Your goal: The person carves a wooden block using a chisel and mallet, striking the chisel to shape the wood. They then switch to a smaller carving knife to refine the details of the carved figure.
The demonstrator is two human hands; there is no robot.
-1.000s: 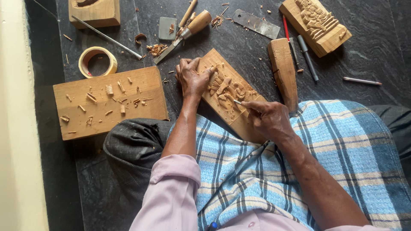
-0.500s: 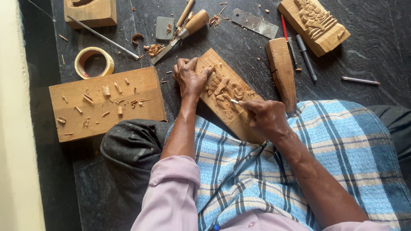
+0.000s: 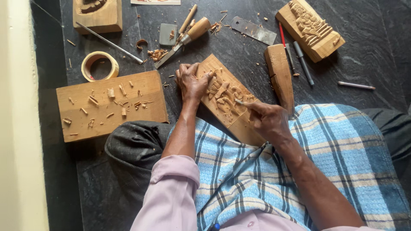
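A carved wooden panel lies tilted on the dark floor against my lap. My left hand presses flat on its upper left edge, fingers curled over the rim. My right hand grips a thin carving tool whose tip rests on the relief near the panel's middle. A blue checked cloth covers my legs below the panel.
A plain wooden block strewn with chips lies left. A tape roll, a wood-handled chisel, a metal rod, a wooden mallet, pens, a metal blade and two other carved blocks surround it.
My right hand and the tool shifted slightly along the carving; my left hand stays pressed on the panel. The view moved a little.
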